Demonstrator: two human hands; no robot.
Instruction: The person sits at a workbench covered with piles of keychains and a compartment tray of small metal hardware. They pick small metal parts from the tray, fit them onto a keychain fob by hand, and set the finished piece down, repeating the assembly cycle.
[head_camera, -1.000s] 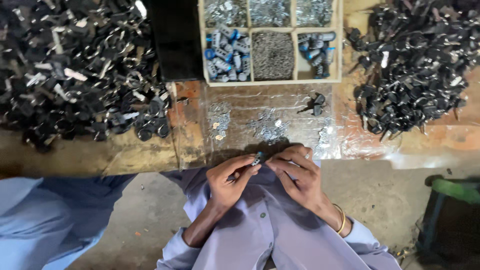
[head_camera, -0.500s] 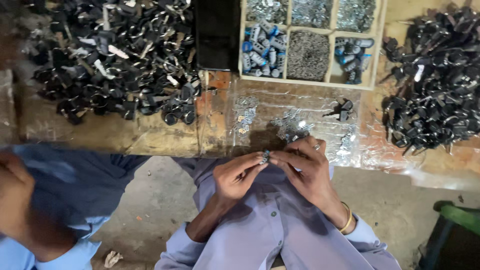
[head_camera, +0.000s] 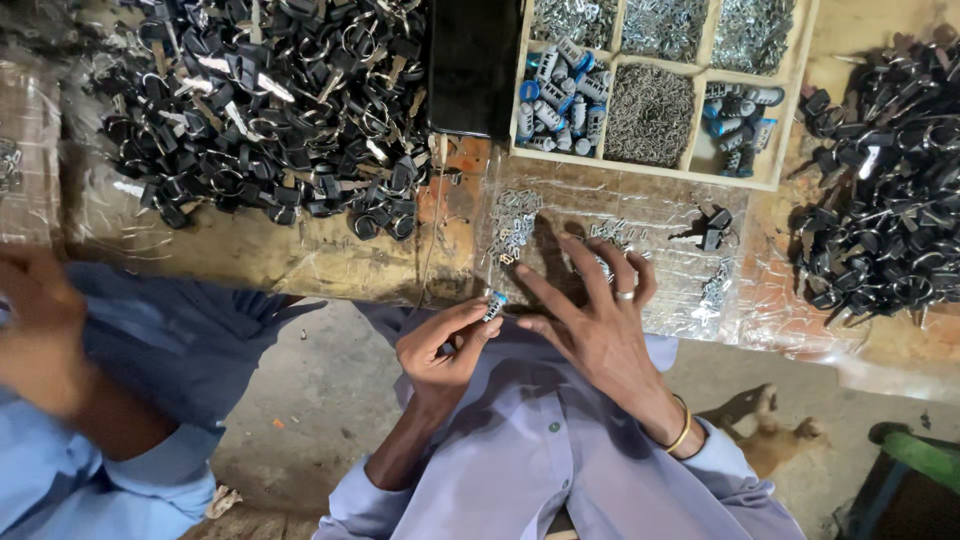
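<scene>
My left hand pinches a small blue-and-silver metal part at its fingertips, just below the bench edge. My right hand is spread with fingers apart, reaching up over the plastic-covered bench toward a scatter of small silver pieces. It holds nothing and wears a ring and a gold bangle. Both hands are over my lap in a light blue shirt.
A wooden compartment tray holds silver bits and blue-silver parts. Black part heaps lie at left and right. A dark phone lies beside the tray. Another person's hand and blue sleeve are at left. A green stool stands at lower right.
My right hand has let go of the small part and spread open, reaching up onto the bench. My left hand keeps the part. The other person's hand has come further into view.
</scene>
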